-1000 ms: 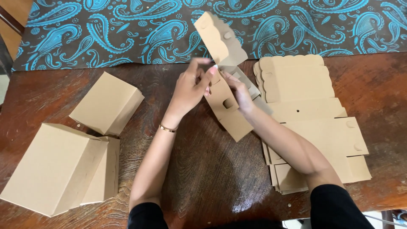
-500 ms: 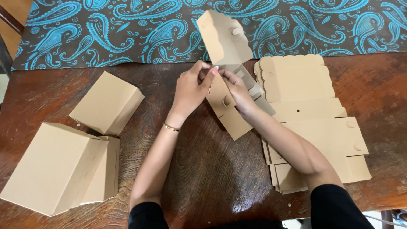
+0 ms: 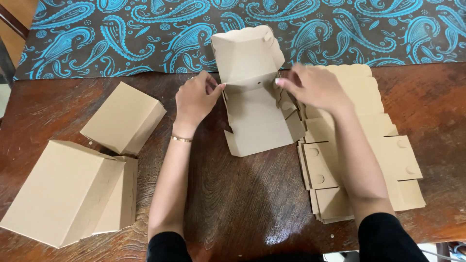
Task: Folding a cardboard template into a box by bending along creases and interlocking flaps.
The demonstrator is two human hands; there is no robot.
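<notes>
Pinching box blank [image 3: 255,116] side edges | hands [image 3: 196,99] [image 3: 315,87] apart | bare table [image 3: 233,204] near

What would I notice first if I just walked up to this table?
Probably the two hands, left hand and right hand, pressing on a half-folded cardboard box in the middle. Behind it lies a bright blue paisley cloth. Finished boxes sit at the left, and a stack of flat cardboard at the right.

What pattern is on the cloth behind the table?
Turquoise paisley swirls on a dark brown cloth, clearest in the head view.
</notes>
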